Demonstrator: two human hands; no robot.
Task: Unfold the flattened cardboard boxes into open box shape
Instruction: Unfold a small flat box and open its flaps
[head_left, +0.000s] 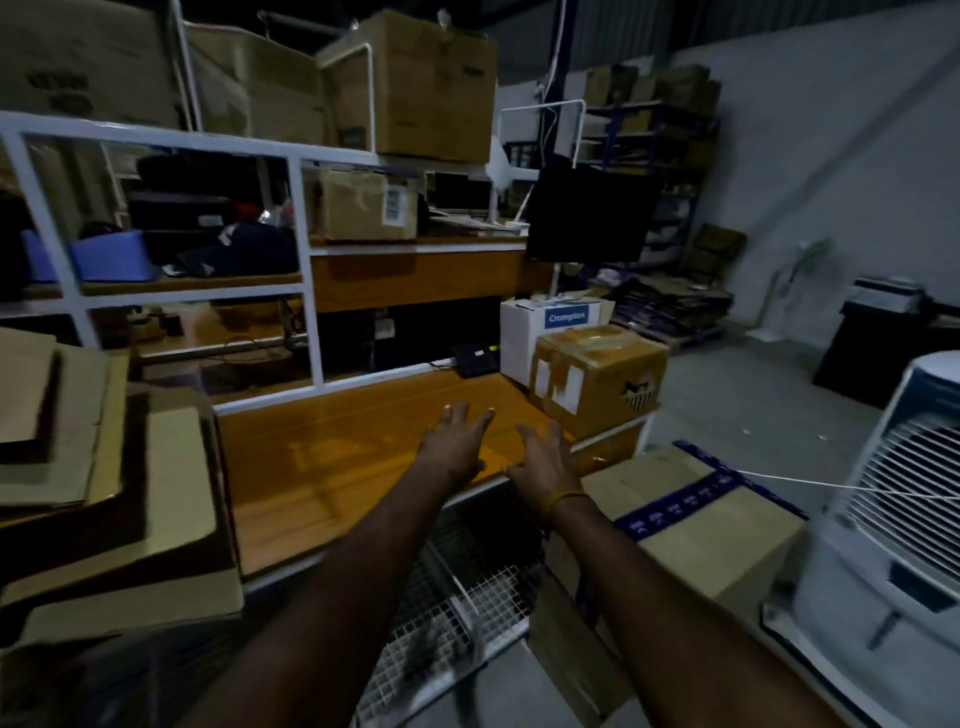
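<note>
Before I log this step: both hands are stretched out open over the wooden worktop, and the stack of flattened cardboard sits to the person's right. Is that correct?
Not quite. The head view shows the stack of flattened cardboard on the person's left, not the right. The rest holds: the left hand and right hand are both stretched out open over the wooden worktop.
</note>
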